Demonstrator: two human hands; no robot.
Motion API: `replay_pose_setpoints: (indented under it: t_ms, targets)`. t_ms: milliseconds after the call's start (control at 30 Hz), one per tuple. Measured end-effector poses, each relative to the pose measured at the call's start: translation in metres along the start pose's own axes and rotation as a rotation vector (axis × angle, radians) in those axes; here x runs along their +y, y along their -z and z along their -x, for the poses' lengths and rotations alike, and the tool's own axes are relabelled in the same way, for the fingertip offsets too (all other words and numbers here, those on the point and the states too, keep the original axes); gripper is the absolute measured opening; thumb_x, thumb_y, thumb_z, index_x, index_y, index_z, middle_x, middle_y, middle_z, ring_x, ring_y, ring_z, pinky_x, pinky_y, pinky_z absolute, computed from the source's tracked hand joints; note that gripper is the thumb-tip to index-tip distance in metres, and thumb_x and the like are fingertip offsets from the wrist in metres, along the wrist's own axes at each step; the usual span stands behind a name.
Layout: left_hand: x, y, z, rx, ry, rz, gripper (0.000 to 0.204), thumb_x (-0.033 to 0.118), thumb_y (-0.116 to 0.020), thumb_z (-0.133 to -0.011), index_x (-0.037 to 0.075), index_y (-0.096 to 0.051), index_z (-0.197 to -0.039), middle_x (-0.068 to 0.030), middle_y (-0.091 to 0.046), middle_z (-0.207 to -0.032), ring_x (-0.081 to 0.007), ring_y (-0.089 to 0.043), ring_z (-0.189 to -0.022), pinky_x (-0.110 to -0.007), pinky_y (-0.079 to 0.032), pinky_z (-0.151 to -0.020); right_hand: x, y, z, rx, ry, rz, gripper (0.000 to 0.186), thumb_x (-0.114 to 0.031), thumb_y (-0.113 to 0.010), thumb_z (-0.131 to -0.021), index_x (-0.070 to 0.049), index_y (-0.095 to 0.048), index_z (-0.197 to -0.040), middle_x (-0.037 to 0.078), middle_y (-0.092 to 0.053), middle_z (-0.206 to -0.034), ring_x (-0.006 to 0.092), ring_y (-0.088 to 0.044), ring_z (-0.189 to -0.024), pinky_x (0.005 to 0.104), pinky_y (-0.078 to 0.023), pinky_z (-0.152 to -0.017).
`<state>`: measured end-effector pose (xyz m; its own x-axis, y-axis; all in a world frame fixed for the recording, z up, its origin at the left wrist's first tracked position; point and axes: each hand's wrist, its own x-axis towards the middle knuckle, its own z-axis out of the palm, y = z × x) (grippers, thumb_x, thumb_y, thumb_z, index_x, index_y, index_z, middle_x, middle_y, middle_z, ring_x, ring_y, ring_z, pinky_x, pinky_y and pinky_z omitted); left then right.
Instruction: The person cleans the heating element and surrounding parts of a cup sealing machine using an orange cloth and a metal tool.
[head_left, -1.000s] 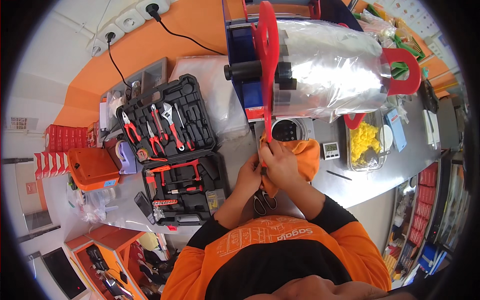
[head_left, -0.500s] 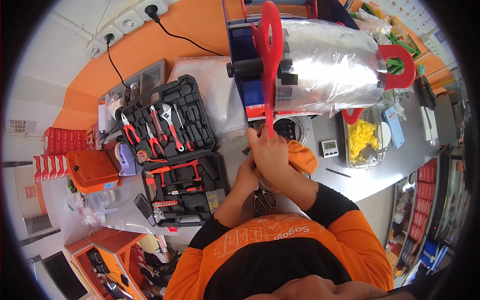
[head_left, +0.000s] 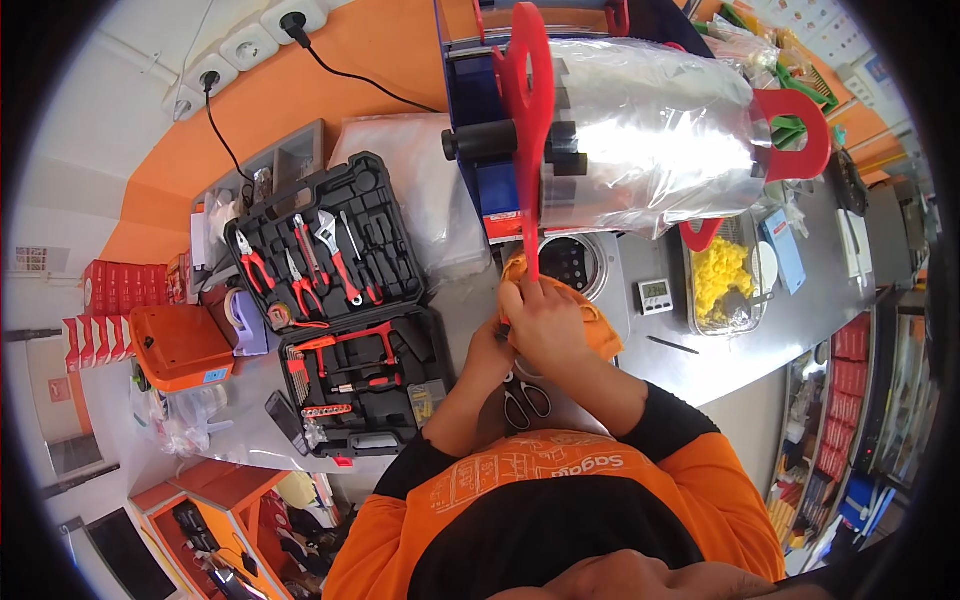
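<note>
Both hands meet in front of me, below the lower tip of a red bracket [head_left: 528, 150]. My right hand [head_left: 548, 325] is closed on an orange cloth [head_left: 598, 325], which bunches out on its right side and above the fingers. My left hand [head_left: 490, 350] is pressed against it from the left, fingers curled. A small dark end with a bit of red [head_left: 503, 332] pokes out between the hands; the rest of that item is hidden. Black-handled scissors [head_left: 525, 402] lie just below my wrists.
An open black tool case [head_left: 385, 240] with pliers and wrenches lies left. A clear film roll [head_left: 650, 135] on red brackets stands ahead. To the right are a white timer [head_left: 655, 296], a black pen [head_left: 673, 345] and a tray with yellow material [head_left: 722, 285].
My hands have come down and slightly nearer to me. The cloth now shows above the fingers too, and the round metal-rimmed part behind is more exposed.
</note>
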<state>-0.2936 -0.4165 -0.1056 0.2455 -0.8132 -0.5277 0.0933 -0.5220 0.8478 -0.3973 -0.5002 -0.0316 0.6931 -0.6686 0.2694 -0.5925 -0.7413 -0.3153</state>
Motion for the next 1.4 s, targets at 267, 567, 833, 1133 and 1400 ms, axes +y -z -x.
replay_pose_setpoints:
  t_ms: [267,567,833,1133,1400]
  targets:
    - [-0.016,0.0,-0.009,-0.034,-0.079,0.053,0.033,0.014,-0.063,-0.099,0.003,-0.06,-0.13,-0.0027,-0.068,-0.103,-0.007,-0.061,-0.076,-0.024,-0.047,-0.055,0.002,-0.019,-0.034,0.11,-0.203,0.216,0.022,-0.013,-0.067,-0.077,-0.011,-0.054,-0.094,0.007,-0.059,-0.084,0.0245,-0.065,-0.074,0.0386,-0.054,-0.062]
    - [-0.008,0.002,-0.007,-0.016,0.007,-0.097,0.032,0.013,-0.064,-0.094,0.002,-0.065,-0.124,-0.0121,-0.074,-0.103,-0.0204,-0.07,-0.096,-0.033,-0.051,-0.085,0.011,-0.002,-0.017,0.107,0.06,0.071,0.029,-0.017,-0.07,-0.077,-0.008,-0.052,-0.097,0.006,-0.059,-0.084,0.0249,-0.066,-0.075,0.0389,-0.055,-0.062]
    - [0.004,0.006,-0.002,-0.068,0.042,0.047,0.032,0.009,-0.066,-0.093,-0.001,-0.063,-0.123,-0.0091,-0.073,-0.11,-0.0177,-0.069,-0.099,-0.03,-0.052,-0.086,0.013,0.006,0.005,0.0,-0.023,-0.114,0.036,-0.017,-0.074,-0.073,-0.008,-0.052,-0.099,0.009,-0.066,-0.08,0.0273,-0.069,-0.07,0.0387,-0.054,-0.06]
    - [0.015,-0.012,0.021,0.229,-0.346,-0.128,0.061,0.002,-0.073,-0.081,0.007,-0.052,-0.139,-0.0108,-0.055,-0.134,-0.0237,-0.056,-0.116,-0.035,-0.049,-0.092,0.036,0.053,0.036,-0.175,-0.145,-0.175,0.038,-0.009,-0.072,-0.074,-0.007,-0.05,-0.104,0.009,-0.067,-0.086,0.0309,-0.069,-0.074,0.0416,-0.055,-0.061]
    - [0.008,-0.06,0.051,0.11,-0.93,-0.845,0.055,0.025,-0.072,-0.08,0.017,-0.058,-0.133,-0.0082,-0.053,-0.138,-0.0321,-0.044,-0.13,-0.051,-0.029,-0.103,0.06,0.067,0.056,-0.115,-0.218,-0.207,0.03,-0.003,-0.068,-0.076,-0.009,-0.053,-0.101,0.011,-0.065,-0.099,0.0362,-0.068,-0.085,0.0432,-0.056,-0.066]
